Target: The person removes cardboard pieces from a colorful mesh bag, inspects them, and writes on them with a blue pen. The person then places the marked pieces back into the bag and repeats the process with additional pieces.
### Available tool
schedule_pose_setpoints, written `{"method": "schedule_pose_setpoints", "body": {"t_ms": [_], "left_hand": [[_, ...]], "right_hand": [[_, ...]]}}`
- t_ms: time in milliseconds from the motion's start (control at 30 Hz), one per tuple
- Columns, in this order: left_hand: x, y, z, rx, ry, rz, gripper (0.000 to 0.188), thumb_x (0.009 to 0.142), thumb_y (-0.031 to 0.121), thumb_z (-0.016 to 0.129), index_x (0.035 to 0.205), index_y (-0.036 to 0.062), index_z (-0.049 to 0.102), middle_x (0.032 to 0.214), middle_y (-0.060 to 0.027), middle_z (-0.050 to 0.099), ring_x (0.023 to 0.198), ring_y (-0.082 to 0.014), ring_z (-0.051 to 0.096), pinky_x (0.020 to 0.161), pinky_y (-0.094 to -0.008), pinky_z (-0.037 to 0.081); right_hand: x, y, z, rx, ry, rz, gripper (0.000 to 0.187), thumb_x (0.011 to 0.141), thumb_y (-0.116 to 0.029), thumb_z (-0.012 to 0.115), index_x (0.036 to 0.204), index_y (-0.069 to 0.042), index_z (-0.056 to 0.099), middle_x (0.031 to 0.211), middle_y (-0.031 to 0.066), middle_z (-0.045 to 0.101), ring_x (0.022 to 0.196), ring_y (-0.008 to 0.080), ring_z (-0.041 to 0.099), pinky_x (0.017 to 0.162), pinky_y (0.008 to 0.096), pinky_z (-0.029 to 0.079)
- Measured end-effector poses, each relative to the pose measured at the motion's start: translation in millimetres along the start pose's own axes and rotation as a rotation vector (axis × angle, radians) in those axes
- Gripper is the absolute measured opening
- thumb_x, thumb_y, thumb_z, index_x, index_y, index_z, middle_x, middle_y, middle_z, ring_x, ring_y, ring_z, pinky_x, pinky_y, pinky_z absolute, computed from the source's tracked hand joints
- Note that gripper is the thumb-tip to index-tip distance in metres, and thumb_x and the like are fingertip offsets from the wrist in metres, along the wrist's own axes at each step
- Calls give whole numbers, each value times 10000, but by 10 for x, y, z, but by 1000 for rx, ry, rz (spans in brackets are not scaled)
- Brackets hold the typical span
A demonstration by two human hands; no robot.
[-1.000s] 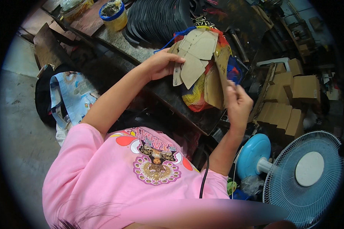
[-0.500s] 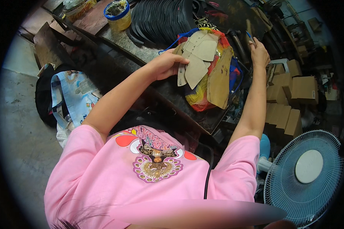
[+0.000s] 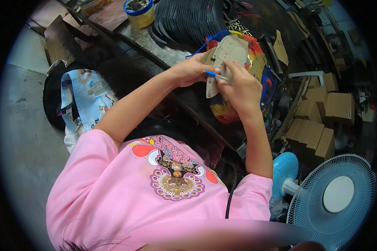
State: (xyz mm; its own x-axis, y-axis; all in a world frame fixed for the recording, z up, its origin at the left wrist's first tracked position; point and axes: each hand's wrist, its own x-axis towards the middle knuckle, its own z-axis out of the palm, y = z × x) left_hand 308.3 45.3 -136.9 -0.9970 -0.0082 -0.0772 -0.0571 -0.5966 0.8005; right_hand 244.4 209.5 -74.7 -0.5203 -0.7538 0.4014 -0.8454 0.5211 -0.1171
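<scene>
A dark, worn tabletop spreads under and beyond both grips; a round fan with a white hub and pale blades stands to the right of the right grip and nearer the body; plain brown cardboard boxes are heaped well to the right of that grip; a long row of curved black sheets, packed on edge, sits beyond the left grip; a red, yellow and blue mesh bag lies just under and beside the right grip.

Flat, light-grey card pieces, overlapping one another, are in the left grip, its thumb on top and the other fingers mostly hidden; they lie over the mesh bag; a yellowish tub with a blue rim stands beyond the left grip and to its left; a slim, blue-ended pen is pinched in the right grip, blue end toward the left thumb; whether it touches the card, I cannot tell.
</scene>
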Motion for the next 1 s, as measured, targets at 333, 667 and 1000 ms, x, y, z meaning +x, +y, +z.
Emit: {"method": "schedule_pose_setpoints", "body": {"t_ms": [333,667,1000], "left_hand": [[19,-4,-17,18,0,-23,558,874,80,693,1379,67,456,1204,-59,603,1069,-154,613,938,-362,524],[-7,4,-1,52,-32,-17,633,832,36,721,1399,80,443,1227,-57,606,1081,-169,621,918,-349,529],[-1,22,27,83,23,-31,608,823,41,713,1375,66,461,1201,-52,621,1079,-175,627,957,-368,518]], "right_hand": [[-136,170,-124,90,-190,179,613,724,-301,807,1265,-92,607,1125,171,672,972,306,680,823,387,531],[-274,-161,-139,86,-123,133,626,700,-312,802,1247,-82,603,1083,189,685,899,333,701,751,426,555],[-346,915,-414,1180,447,667,292,904,-5,504,1145,10,669,950,43,696,589,21,544,432,174,314]]}}
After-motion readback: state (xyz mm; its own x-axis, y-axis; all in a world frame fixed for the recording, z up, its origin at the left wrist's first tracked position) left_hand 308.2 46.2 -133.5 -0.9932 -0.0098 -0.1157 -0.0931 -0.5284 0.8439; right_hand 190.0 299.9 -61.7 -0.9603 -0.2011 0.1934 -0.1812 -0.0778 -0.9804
